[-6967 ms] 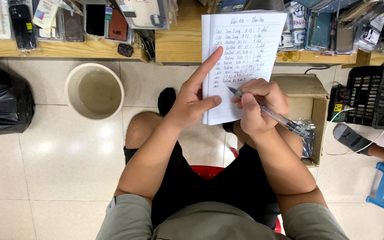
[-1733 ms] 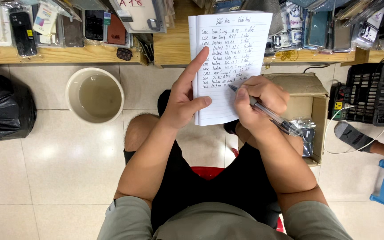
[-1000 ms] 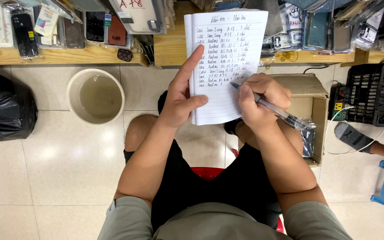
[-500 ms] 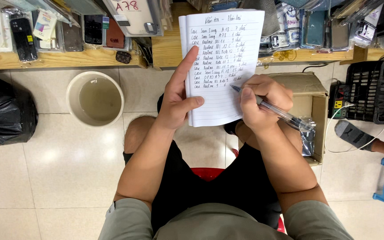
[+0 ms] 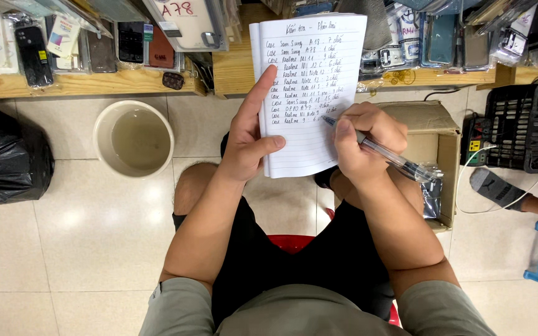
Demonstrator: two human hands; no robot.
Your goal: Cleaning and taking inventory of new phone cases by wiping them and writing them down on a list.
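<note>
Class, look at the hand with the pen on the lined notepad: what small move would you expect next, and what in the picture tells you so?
Probably the right hand drops the pen tip to the next empty line. The tip rests at the end of the lowest written row on the notepad, blank lines lie below it, and the left hand steadies the pad's left edge.

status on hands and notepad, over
Left hand holding notepad up. Right hand gripping pen, tip on page. Nothing in the way.
</note>
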